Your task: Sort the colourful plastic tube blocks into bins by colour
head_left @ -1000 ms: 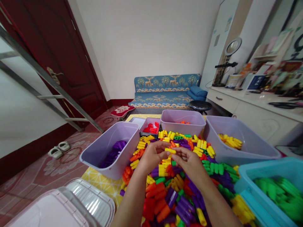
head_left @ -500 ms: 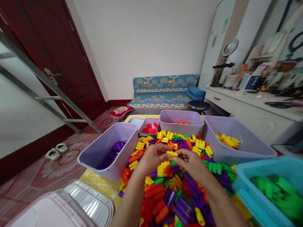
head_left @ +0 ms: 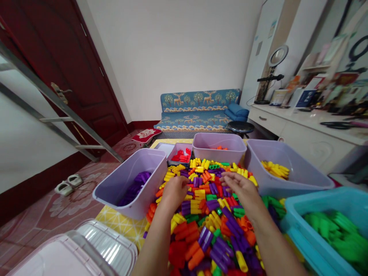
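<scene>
Many pieces [head_left: 196, 207] litter yellow cloth [head_left: 122, 225] before a sofa [head_left: 198, 117]

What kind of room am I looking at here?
Probably a room in a home: a sofa with a deer-and-tree cover stands against the far wall, a ladder leans near the red door, and shoes lie on the floor.

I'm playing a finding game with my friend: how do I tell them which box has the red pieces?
Start at the blue sofa at the back, then come forward to the yellow cloth. At its far side, just left of the lilac bin with a few orange pieces, is a small box. It's much smaller than that bin, and it alone holds red pieces.
</scene>
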Demonstrator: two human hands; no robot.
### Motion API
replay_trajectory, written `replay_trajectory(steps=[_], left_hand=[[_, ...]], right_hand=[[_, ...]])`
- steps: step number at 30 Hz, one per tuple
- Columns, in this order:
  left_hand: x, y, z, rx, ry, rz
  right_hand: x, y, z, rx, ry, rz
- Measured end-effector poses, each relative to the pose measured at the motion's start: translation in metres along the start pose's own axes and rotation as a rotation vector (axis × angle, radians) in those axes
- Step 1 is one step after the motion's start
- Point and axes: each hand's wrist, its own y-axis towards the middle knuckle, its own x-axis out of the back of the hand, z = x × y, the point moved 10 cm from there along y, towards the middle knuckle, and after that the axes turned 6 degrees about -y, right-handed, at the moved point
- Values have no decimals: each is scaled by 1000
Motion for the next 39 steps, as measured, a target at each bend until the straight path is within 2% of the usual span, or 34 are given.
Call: replay_trajectory(steps=[2,4,7,9,11,16,19,21,24,28,33,37,39], left_hand=[[-7,-2,-1,0,-22,55],[-17,-5,-10,-74,-72,127],[-38,-14,-33,-257,-102,280],[-49,-19,-40,-310,-46,346],[-56,-20,-39,-294,25,351],[-59,-14,-34,-216,90,250],[-55,-9,-31,-192,75,150],[-52,-6,-31,-203,-15,107],[-49,-1,-29,-198,-233,91],[-45,3,-21,-103,-575,90],[-47,2,-23,-1,-895,160],[-43,2,-24,29,-954,140],[-42,2,-25,37,-988,136]], right_hand=[[-24,-4,-3,56,-198,144],[-40,-10,-6,124,-377,235],[-56,-20,-13,205,-622,352],[-62,-25,-18,232,-771,411],[-62,-27,-24,226,-910,425],[-53,-20,-32,165,-1104,341],[-53,-17,-31,159,-1034,290],[-54,-15,-28,157,-879,268],[-55,-14,-19,144,-546,267],[-56,-15,-6,109,-225,284],[-51,-16,7,110,-143,249],[-52,-18,12,110,-94,257],[-46,-17,12,95,-45,202]])
